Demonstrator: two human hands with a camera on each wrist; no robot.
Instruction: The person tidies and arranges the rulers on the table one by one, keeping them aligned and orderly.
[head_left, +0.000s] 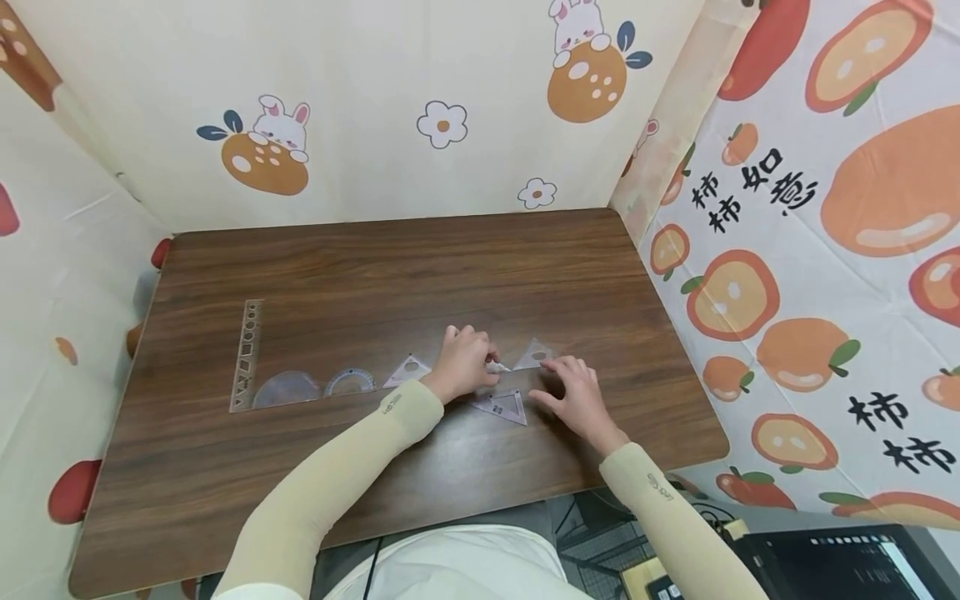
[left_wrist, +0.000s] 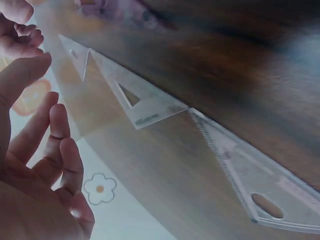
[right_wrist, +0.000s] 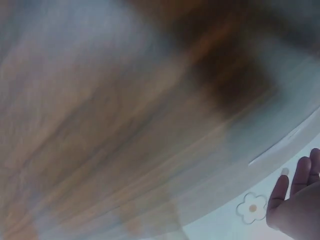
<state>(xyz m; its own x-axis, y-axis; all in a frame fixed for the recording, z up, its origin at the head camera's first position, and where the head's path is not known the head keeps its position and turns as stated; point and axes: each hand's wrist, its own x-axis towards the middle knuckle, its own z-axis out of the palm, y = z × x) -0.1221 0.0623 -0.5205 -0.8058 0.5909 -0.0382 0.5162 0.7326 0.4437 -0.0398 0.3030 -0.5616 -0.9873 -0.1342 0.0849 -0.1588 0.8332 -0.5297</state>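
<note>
In the head view my left hand (head_left: 463, 362) reaches over the row of clear drawing tools, its fingers bent downward and covering part of a set square (head_left: 495, 367). The left wrist view shows its fingers (left_wrist: 67, 165) loosely curved with nothing between them. My right hand (head_left: 573, 396), thumb and fingers spread, has fingertips right by the corner of another clear set square (head_left: 537, 352). A further set square (head_left: 510, 405) with a triangular cutout lies nearer me, between the hands. Motion blurs the right wrist view, where the right hand's fingers (right_wrist: 280, 192) show at the edge.
Leftward along the same row lie a small set square (head_left: 407, 371), a small protractor (head_left: 350, 382), a larger protractor (head_left: 287, 389) and an upright-lying ruler (head_left: 246, 354) with cutouts. The brown wooden table (head_left: 420, 275) meets patterned cloth walls. A black screen (head_left: 832, 567) stands at lower right.
</note>
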